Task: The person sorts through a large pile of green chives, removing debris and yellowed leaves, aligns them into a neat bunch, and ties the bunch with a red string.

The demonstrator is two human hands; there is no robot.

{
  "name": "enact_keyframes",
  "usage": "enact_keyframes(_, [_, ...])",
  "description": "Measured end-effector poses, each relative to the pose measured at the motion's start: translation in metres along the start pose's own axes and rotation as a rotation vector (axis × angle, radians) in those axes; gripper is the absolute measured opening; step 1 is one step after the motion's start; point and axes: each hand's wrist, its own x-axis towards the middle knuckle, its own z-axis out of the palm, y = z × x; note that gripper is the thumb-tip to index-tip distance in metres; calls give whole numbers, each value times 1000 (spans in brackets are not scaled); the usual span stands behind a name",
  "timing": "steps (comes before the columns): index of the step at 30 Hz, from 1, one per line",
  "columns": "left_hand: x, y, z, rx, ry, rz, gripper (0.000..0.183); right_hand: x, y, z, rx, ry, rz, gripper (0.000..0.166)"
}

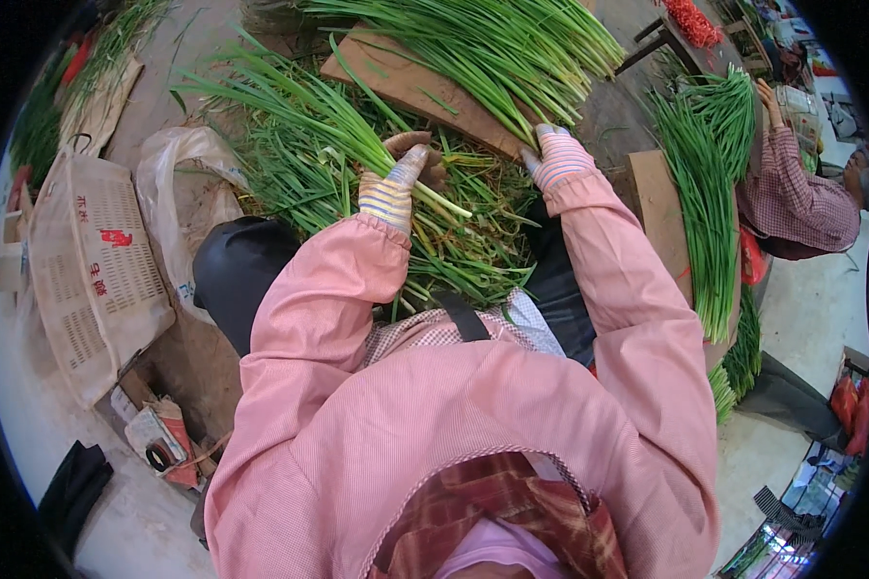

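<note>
My left hand (395,184), in a striped glove with darker fingers, is closed around a small bunch of long green-leaved stalks (333,119), perhaps garlic chives. Their pale ends point down to the right. In a striped glove, my right hand (556,152) pinches the pale ends of stalks at the near edge of a large green bunch (478,54). That bunch lies across a wooden board (413,76). Between my legs, under my hands, is a heap of loose leaves and yellowed trimmings (471,231).
A plastic crate in clear wrapping (101,253) and a plastic bag (166,181) stand at the left. At the right, more green bunches (695,210) lie on a board (655,210), beside another person in a checked sleeve (789,174). A dark wooden bench (666,43) holds red ties (691,22).
</note>
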Motion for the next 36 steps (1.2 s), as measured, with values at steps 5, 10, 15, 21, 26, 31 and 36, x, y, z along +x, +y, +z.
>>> enact_keyframes(5, [0, 2, -3, -43, -14, -18, 22, 1, 7, 20, 130, 46, 27, 38])
enact_keyframes(10, [2, -3, 0, -14, 48, -37, 23, 16, 25, 16, 258, -41, -60, 31])
enact_keyframes(15, [1, 1, -5, -163, -128, -110, 23, -7, 15, -23, 1500, -271, 337, 23])
enact_keyframes(21, [0, -32, -1, -37, -42, -372, 45, -64, -33, -1, 1511, -435, 377, 22])
enact_keyframes(26, [18, -45, -4, -224, -94, -437, 39, -79, -53, 19, 1463, -532, 345, 23])
enact_keyframes(31, [26, -40, -11, -157, 17, -325, 34, -88, -15, 13, 1264, -439, 202, 20])
enact_keyframes(36, [17, -31, -4, -88, 63, -376, 29, -53, -2, 24, 897, 66, 65, 27])
